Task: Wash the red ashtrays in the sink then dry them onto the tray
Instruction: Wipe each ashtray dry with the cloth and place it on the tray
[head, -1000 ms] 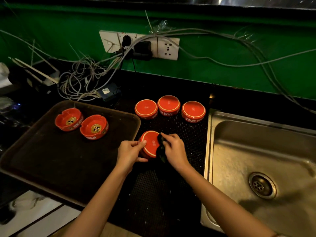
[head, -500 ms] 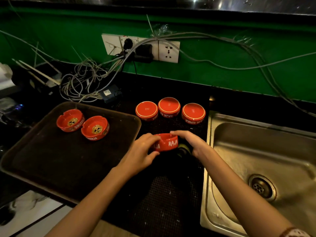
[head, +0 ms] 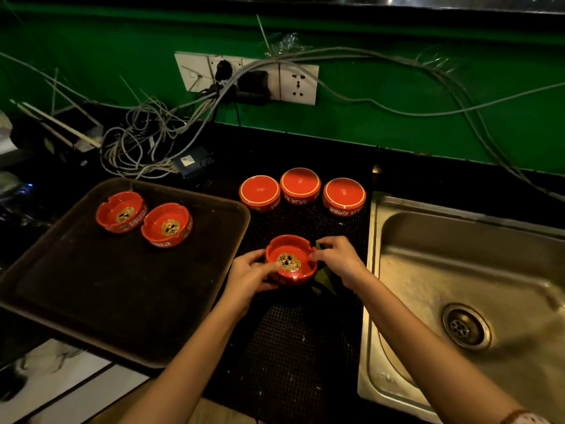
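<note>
A red ashtray [head: 289, 261] sits opening-up over the black dotted mat [head: 290, 347]. My left hand [head: 249, 276] grips its left side. At its right rim my right hand [head: 342, 260] curls round a dark cloth [head: 325, 278] that trails below the hand. Two red ashtrays [head: 121, 212] [head: 167, 224] stand upright on the brown tray [head: 107, 286] at the left. Three more ashtrays [head: 260, 191] [head: 300, 183] [head: 344, 194] lie upside down in a row at the back of the mat. The steel sink [head: 458, 270] is on the right.
A tangle of grey cables [head: 143, 148] and a small black adapter [head: 192, 162] lie behind the tray, below wall sockets [head: 298, 84] on the green wall. The sink drain [head: 464, 327] is at the right. The tray's near corner overhangs the counter edge.
The ashtray in my hands has been turned from bottom-up, through its side, to opening-up. My right hand has closed in on its right rim with the cloth.
</note>
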The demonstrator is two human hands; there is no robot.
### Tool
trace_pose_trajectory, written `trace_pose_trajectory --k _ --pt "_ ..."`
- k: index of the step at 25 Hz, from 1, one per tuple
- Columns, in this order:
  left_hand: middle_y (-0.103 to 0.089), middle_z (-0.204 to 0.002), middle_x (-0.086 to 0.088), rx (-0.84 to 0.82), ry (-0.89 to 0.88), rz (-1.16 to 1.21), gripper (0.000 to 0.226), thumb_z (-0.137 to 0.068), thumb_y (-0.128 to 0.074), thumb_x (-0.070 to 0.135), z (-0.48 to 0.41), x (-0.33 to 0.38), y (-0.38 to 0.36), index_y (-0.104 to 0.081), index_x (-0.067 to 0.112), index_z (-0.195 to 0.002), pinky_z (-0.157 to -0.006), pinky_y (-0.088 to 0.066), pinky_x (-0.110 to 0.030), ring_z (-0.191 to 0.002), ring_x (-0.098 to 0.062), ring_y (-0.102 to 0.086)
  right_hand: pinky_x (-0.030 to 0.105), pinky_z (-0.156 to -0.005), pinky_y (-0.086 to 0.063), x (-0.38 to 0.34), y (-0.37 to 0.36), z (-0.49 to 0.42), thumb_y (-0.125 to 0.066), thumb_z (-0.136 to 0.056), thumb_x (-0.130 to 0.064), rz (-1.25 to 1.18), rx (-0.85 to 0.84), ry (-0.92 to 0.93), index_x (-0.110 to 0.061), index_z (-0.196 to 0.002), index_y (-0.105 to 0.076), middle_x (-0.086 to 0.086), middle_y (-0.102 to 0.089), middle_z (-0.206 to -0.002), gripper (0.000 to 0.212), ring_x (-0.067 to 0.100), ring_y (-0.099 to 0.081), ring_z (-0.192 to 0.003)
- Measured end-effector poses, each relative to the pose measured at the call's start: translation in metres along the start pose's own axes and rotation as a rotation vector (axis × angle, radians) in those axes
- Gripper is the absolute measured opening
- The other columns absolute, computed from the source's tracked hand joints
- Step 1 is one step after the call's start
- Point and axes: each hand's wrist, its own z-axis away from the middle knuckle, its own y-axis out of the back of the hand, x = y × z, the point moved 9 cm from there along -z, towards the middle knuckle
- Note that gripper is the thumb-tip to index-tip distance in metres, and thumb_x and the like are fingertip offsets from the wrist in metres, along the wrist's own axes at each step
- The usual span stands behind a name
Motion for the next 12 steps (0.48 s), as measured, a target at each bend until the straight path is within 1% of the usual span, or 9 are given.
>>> trace_pose_trajectory --k 2,4,5,6,7,9,10,11,12 --pt "-0.07 -0.097 -0.017 0.018 0.018 -0.024 0.06 -0.079 -0.069 0.001 -0.002 -0.003 0.0 -0.048 0.005 -0.135 -0.056 -0.056 -0.027 -0.082 -0.023 -0.07 0.032 -0.079 -0.047 -0.005 0.007 0.0 -0.076 -0.077 -0.012 0.208 0.081 0.063 -0.012 -0.119 -0.062 0.004 -0.059 -0.109 0.045 0.02 -0.056 -0.101" --pt "-0.07 -0.098 -0.017 0.042 0.03 -0.016 0.061 -0.079 -0.069 0.0 0.0 -0.009 0.003 -0.047 0.007 -0.135 -0.055 -0.056 -0.026 -0.082 -0.023 -0.07 0.035 -0.083 -0.05 -0.024 0.02 0.004 -0.073 -0.08 -0.017 0.407 0.205 0.175 -0.019 -0.121 -0.061 0.006 -0.062 -0.115 0.042 0.026 -0.058 -0.107" --pt "-0.07 -0.099 -0.016 0.044 0.027 -0.007 0.061 -0.079 -0.069 0.001 0.001 -0.012 0.004 -0.047 0.007 -0.135 -0.056 -0.056 -0.025 -0.083 -0.023 -0.07 0.035 -0.084 -0.05 -0.036 0.025 0.007 -0.071 -0.082 -0.019 0.451 0.258 0.243 -0.02 -0.121 -0.06 0.006 -0.063 -0.117 0.041 0.027 -0.058 -0.108" --pt "-0.07 -0.1 -0.015 0.032 0.018 0.0 0.06 -0.08 -0.069 0.003 0.001 -0.014 0.004 -0.047 0.009 -0.135 -0.057 -0.056 -0.025 -0.085 -0.023 -0.071 0.034 -0.084 -0.049 -0.048 0.024 0.011 -0.069 -0.084 -0.022 0.445 0.28 0.313 -0.019 -0.123 -0.059 0.006 -0.061 -0.118 0.041 0.026 -0.057 -0.109" --pt "-0.07 -0.102 -0.014 0.011 0.01 0.018 0.057 -0.082 -0.068 0.004 0.001 -0.015 0.003 -0.048 0.01 -0.135 -0.06 -0.056 -0.026 -0.087 -0.023 -0.07 0.033 -0.087 -0.045 -0.057 0.016 0.015 -0.068 -0.086 -0.026 0.425 0.25 0.373 -0.018 -0.127 -0.057 0.006 -0.056 -0.121 0.043 0.024 -0.053 -0.112" --pt "-0.069 -0.105 -0.011 -0.016 0.021 0.105 0.047 -0.087 -0.061 0.004 0.001 -0.017 0.001 -0.051 0.011 -0.133 -0.068 -0.058 -0.034 -0.092 -0.022 -0.068 0.032 -0.1 -0.037 -0.06 -0.018 0.023 -0.062 -0.089 -0.033 0.468 0.1 0.478 -0.017 -0.141 -0.043 0.007 -0.04 -0.13 0.057 0.023 -0.04 -0.119" --pt "-0.069 -0.106 -0.01 -0.02 0.029 0.145 0.043 -0.09 -0.056 0.004 0.0 -0.018 0.0 -0.052 0.012 -0.132 -0.073 -0.058 -0.038 -0.093 -0.022 -0.067 0.034 -0.105 -0.033 -0.053 -0.039 0.028 -0.058 -0.091 -0.032 0.549 0.032 0.523 -0.016 -0.147 -0.033 0.008 -0.034 -0.134 0.063 0.024 -0.035 -0.122" --pt "-0.068 -0.108 -0.01 -0.019 0.031 0.167 0.04 -0.092 -0.053 0.003 -0.001 -0.019 0.001 -0.053 0.012 -0.131 -0.076 -0.057 -0.04 -0.095 -0.022 -0.066 0.035 -0.107 -0.032 -0.044 -0.056 0.034 -0.055 -0.093 -0.028 0.624 -0.004 0.568 -0.015 -0.149 -0.026 0.009 -0.032 -0.138 0.065 0.026 -0.033 -0.123" --pt "-0.068 -0.11 -0.011 -0.019 0.028 0.175 0.039 -0.093 -0.052 0.002 -0.002 -0.02 0.001 -0.054 0.012 -0.131 -0.077 -0.057 -0.042 -0.097 -0.022 -0.066 0.037 -0.107 -0.035 -0.035 -0.066 0.039 -0.051 -0.094 -0.024 0.692 0.0 0.609 -0.014 -0.149 -0.026 0.008 -0.035 -0.14 0.062 0.027 -0.035 -0.123"
